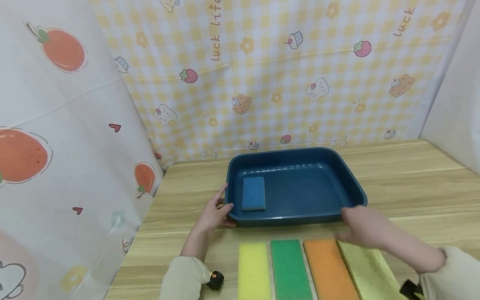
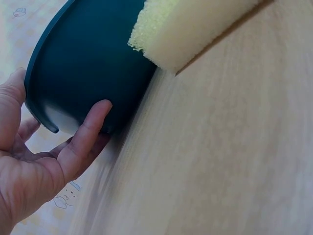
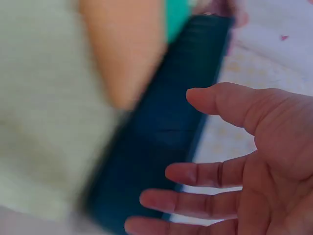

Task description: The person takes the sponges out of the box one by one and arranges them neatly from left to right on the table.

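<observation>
A dark blue tray (image 1: 300,187) with raised walls stands on the wooden table, a blue scouring sponge (image 1: 253,193) lying flat near its left end. My left hand (image 1: 213,214) holds the tray's front left corner, thumb on the rim and fingers against the outer wall. Over the near end of a yellow-green sponge (image 1: 369,266), close to the tray's front right corner, hovers my right hand (image 1: 369,227). Its fingers (image 3: 195,203) extend with nothing held in the right wrist view. Left of that sponge lie orange (image 1: 330,266), green (image 1: 290,266) and yellow (image 1: 254,271) sponges.
The wooden table (image 1: 405,183) runs back to a checked yellow cloth (image 1: 262,83) hanging behind the tray. White printed cloth (image 1: 75,125) hangs at the left side, and a plain white one (image 1: 459,100) at the right.
</observation>
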{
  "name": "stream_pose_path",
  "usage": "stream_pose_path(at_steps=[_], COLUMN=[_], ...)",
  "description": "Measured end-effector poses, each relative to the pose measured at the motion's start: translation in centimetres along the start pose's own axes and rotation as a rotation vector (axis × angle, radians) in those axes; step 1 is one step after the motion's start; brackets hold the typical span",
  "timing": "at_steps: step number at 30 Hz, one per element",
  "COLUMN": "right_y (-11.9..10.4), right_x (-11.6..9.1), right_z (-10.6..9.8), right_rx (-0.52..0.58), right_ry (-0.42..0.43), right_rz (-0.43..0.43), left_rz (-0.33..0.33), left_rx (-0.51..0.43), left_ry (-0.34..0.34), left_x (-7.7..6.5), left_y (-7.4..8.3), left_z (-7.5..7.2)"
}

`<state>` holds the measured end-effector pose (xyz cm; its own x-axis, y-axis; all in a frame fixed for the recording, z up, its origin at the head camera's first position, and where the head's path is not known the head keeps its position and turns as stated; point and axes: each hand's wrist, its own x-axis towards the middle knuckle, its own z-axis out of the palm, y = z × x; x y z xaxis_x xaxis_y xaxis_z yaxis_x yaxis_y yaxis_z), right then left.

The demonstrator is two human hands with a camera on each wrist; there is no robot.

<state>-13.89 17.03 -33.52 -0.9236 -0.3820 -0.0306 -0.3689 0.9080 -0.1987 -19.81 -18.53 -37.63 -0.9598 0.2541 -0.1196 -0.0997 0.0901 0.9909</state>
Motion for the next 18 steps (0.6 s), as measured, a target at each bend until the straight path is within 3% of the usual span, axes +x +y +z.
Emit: stream_pose_path(at_steps=[4,8,14,18], right_y=[-2.2,-4.2,-6.2,-7.5], right_x=[2.3,5.7,11.8,16.0], right_z=[-3.2,-5.4,-6.6,-6.3], right_rx=[0.012,0.049,0.219,0.294], right_ry=[0.025,-0.001,-0.102,-0.121], right_rz=[-0.030,-0.054,-0.025,0.021], left_rz=[0.003,0.013,0.018,0.022], left_rx=[-0.006,-0.008,-0.001,-0.006], left_ry=[-0.001,0.012,0.010,0.011], left_x=[0.2,0.6,1.2,1.1], left_y=[-0.2,-1.0,-1.9,-1.9], left_z=[-0.1,-0.6,-0.7,-0.6])
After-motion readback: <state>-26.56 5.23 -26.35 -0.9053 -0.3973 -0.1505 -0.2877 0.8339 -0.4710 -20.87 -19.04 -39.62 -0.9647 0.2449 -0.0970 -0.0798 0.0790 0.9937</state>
